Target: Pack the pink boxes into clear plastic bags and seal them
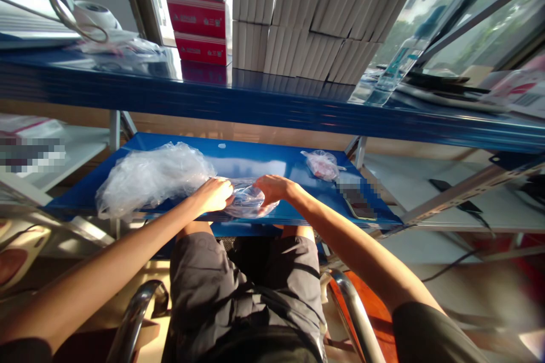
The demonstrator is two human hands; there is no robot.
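A clear plastic bag [249, 197] lies at the front edge of the blue shelf [238, 150], between my two hands. My left hand [215, 195] is closed on the bag's left side, its fingers curled inward. On the other side my right hand [272, 187] grips the bag's right edge, thumb and fingers bent around the film. What the bag contains, if anything, I cannot make out. Just left of my left hand spreads a large heap of crumpled clear plastic [157, 176], close to my wrist.
Farther right lie a small knotted plastic bag [322, 164] with pinkish contents and a phone [360, 207]. The upper blue shelf [204, 96] overhangs the work surface, bearing red boxes [200, 25], stacked white boxes [293, 17] and a clear bottle [398, 65]. Chair armrests [142, 306] flank my legs.
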